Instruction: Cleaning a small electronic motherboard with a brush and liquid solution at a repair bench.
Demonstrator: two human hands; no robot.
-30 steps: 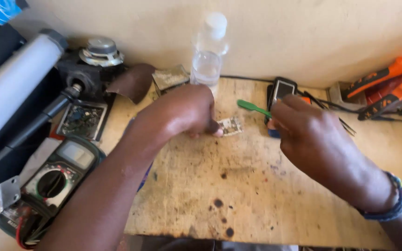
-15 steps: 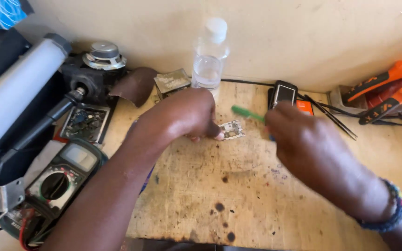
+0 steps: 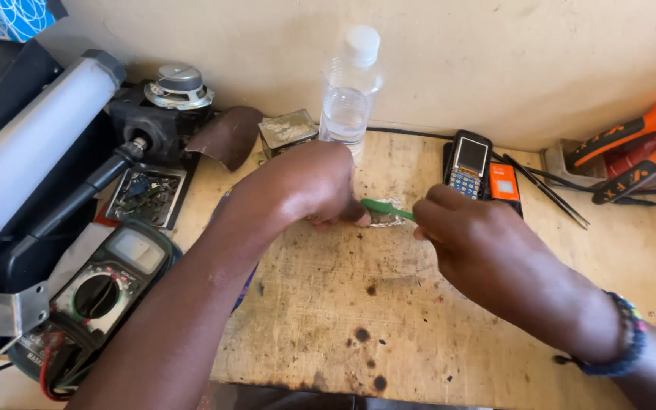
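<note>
A plain cream wall (image 3: 495, 68) runs across the top from ten to two o'clock, its paint scuffed and faintly stained, lit evenly by soft daylight with no hard shadows. Below it lies a pale wooden surface (image 3: 434, 334), worn and unvarnished, dotted with dark burn marks and stains toward six o'clock. Its near edge at six o'clock is darkened and chipped. At nine o'clock the board ends, and a lighter surface (image 3: 199, 190) shows beside it, toward the wall.
</note>
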